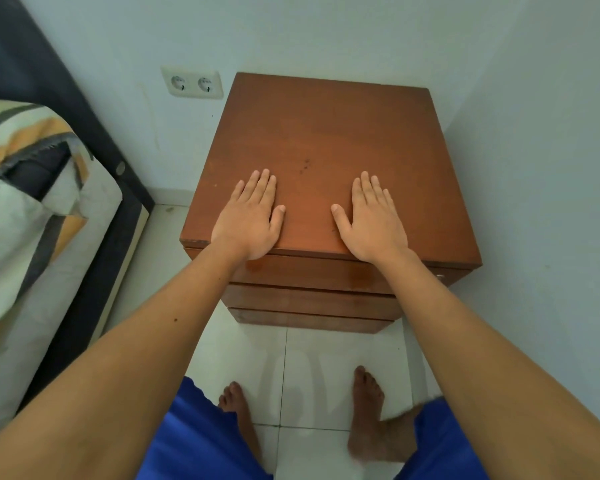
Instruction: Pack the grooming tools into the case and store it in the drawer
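A brown wooden nightstand (326, 133) stands against the wall in front of me, its top bare. Three drawer fronts show below the top: the top drawer (312, 271), a middle one (309, 301) and a bottom one (305, 320), all pushed in. My left hand (248, 220) lies flat, palm down, on the near left part of the top. My right hand (373, 223) lies flat the same way on the near right part. Neither hand holds anything. No case and no grooming tools are in view.
A bed (32, 209) with a patterned cover and a dark frame runs along the left. A double wall socket (192, 83) sits left of the nightstand. A wall closes in on the right. White floor tiles (312, 368) and my bare feet are below.
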Demonstrator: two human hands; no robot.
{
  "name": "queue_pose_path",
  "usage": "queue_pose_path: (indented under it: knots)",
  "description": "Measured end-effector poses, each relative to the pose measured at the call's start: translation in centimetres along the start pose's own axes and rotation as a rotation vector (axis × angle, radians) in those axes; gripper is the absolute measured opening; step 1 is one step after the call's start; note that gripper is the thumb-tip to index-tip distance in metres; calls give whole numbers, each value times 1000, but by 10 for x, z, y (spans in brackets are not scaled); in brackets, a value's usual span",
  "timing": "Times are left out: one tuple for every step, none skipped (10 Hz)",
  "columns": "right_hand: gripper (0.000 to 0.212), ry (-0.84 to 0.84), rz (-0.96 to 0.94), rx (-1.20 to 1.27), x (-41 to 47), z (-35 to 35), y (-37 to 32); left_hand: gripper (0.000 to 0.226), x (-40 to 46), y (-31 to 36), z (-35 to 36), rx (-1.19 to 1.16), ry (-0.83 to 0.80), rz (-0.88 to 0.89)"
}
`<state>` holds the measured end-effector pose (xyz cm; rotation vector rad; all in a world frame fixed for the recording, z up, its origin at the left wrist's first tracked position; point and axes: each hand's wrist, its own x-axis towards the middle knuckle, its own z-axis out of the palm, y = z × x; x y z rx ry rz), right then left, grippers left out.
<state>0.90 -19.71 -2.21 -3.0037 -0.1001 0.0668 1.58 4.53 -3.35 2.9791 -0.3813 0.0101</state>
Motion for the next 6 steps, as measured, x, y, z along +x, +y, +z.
queue_pose_path:
  knots:
    - [82,3,-3,-12,0,1,1,68,0,1,0,8,-4,-3]
    - [82,7,-12,-14,0,1,1,68,-1,2,-1,13,3,-3]
    - [82,8,-12,-4,1,2,2,68,1,0,-2,10,-3,-10]
    - [77,28,-25,19,-5,3,3,68,-6,4,1,-5,17,-4]
    - [68,49,-78,86,-18,-4,4,61,-9,5,-5,-47,83,-6]
    - [68,47,-142,76,-67,-5,7,48,-44,17,-7,-87,186,-17]
